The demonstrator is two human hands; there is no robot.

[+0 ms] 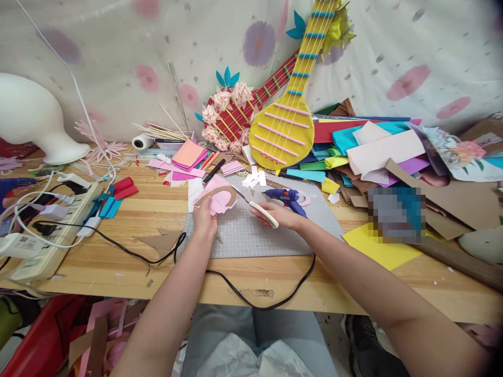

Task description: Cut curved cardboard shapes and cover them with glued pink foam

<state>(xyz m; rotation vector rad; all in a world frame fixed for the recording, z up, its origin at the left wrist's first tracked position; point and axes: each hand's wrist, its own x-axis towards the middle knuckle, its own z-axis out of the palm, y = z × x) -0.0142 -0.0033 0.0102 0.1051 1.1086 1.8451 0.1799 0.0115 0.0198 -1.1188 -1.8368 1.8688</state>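
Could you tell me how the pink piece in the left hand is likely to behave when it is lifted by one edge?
The pink piece looks thin and sheet-like, so it is probably light and would droop where unsupported. The brown cardboard arc on it likely stiffens that part. The left hand pinches it at one edge, which suggests little weight.
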